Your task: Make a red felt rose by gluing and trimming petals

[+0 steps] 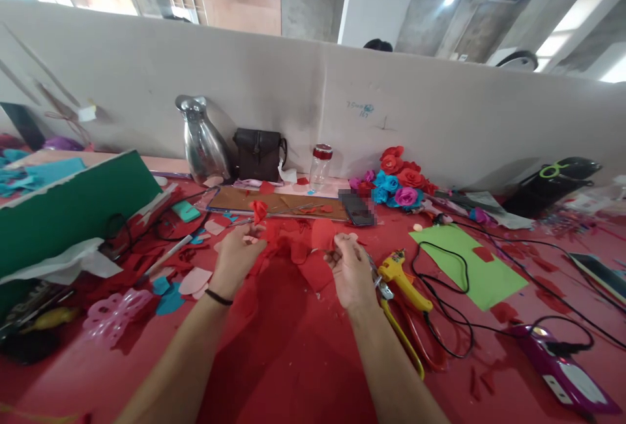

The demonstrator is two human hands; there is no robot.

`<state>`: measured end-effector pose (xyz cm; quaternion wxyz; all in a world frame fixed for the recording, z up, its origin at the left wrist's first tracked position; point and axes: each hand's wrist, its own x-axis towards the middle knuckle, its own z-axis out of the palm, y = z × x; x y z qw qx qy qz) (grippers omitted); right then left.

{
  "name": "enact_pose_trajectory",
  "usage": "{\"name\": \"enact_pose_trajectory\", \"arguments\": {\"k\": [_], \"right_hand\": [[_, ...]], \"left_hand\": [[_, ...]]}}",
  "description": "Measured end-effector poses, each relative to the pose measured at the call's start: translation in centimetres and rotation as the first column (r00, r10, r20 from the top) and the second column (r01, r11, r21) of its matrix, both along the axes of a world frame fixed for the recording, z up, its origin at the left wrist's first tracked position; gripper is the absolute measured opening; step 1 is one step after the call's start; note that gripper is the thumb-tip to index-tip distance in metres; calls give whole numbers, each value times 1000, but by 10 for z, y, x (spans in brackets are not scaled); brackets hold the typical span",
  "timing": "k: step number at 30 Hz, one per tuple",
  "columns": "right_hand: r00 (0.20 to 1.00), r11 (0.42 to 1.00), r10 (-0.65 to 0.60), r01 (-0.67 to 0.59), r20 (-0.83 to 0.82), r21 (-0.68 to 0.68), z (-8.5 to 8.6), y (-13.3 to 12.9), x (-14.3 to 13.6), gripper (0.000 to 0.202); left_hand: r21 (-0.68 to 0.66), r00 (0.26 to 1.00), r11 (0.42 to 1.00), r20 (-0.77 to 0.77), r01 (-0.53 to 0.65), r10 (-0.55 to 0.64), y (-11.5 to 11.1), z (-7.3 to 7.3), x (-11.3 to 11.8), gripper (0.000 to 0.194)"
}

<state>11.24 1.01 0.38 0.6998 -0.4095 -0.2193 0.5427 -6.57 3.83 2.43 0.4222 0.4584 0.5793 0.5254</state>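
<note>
My left hand, with a dark band at the wrist, is closed at the fingertips on a small red paper flower that sticks up above them. To its right, my right hand pinches the edge of a rounded red paper petal. More red paper pieces lie on the red tabletop between and below the hands. Just right of my right hand rest a yellow glue gun and pliers with yellow and red handles.
Behind the hands lies a brown board with a phone at its right end. A glass jar, metal jug, black bag and finished paper flowers stand along the partition. Black cords cross green paper towards a purple power strip.
</note>
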Motion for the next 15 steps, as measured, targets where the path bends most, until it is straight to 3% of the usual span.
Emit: {"name": "enact_pose_trajectory", "arguments": {"k": [2,6,11,15], "right_hand": [[996,999,52,-52,70,2,1,-2,-2,17],[952,981,189,-194,242,0,2,-5,-7,16],[873,968,228,-251,431,-4,1,-8,-10,18],[752,961,207,-277,626,15,-3,-8,-7,22]], "left_hand": [[9,996,999,74,50,-50,-4,2,5,17],[-52,909,945,296,323,-295,-13,2,20,32],[-66,888,931,331,360,-320,-17,-5,31,27],[-26,900,942,306,334,-311,-17,-8,33,26]]}}
